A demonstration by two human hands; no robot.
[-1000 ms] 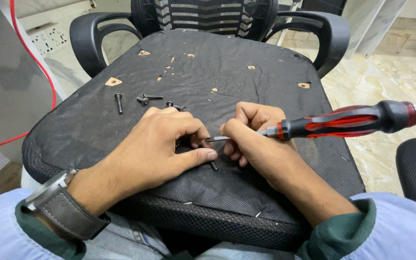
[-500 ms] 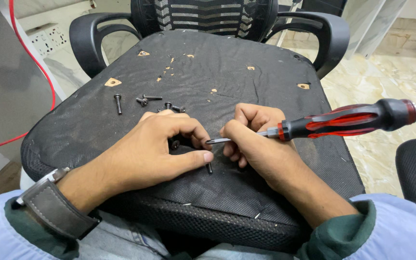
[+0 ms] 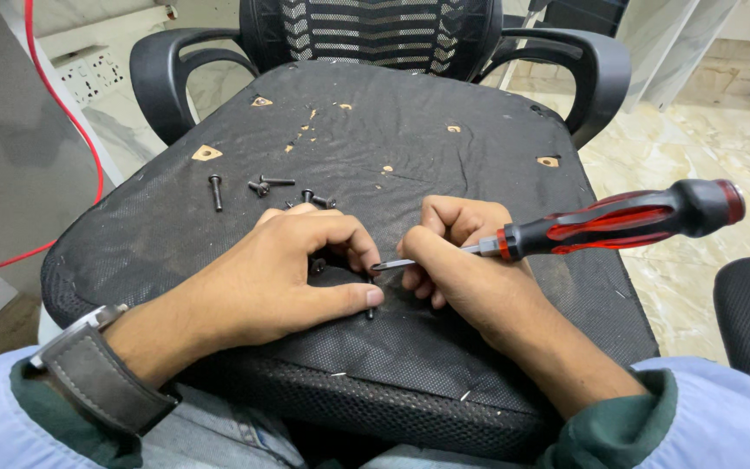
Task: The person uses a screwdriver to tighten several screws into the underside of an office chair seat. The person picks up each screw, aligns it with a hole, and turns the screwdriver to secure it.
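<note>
Two hands rest close together on the black seat pad of an office chair, which lies flat across the person's lap. The left hand lies palm down with its fingers curled in. Its thumb and first finger pinch a small dark screw that stands upright on the pad — only the lower bit of it peeks out below the thumb tip. Another dark bit shows in the gap under the curled fingers, but I cannot tell what it is.

The right hand is closed tight around the metal shaft of a screwdriver. The red and black handle sticks far out to the right, past the hand, and hangs in the air over the edge of the pad. The thin metal tip points left and sits just beside the left fingertips, right above the pinched screw.

Five or so loose black screws lie on the pad a little way beyond the left hand, and one more lies by itself to their left. Small tan patches show where the black cloth is torn.

The left wrist wears a watch with a dark strap. A red cable curls down the left side — near a white power strip by the wall.
</note>
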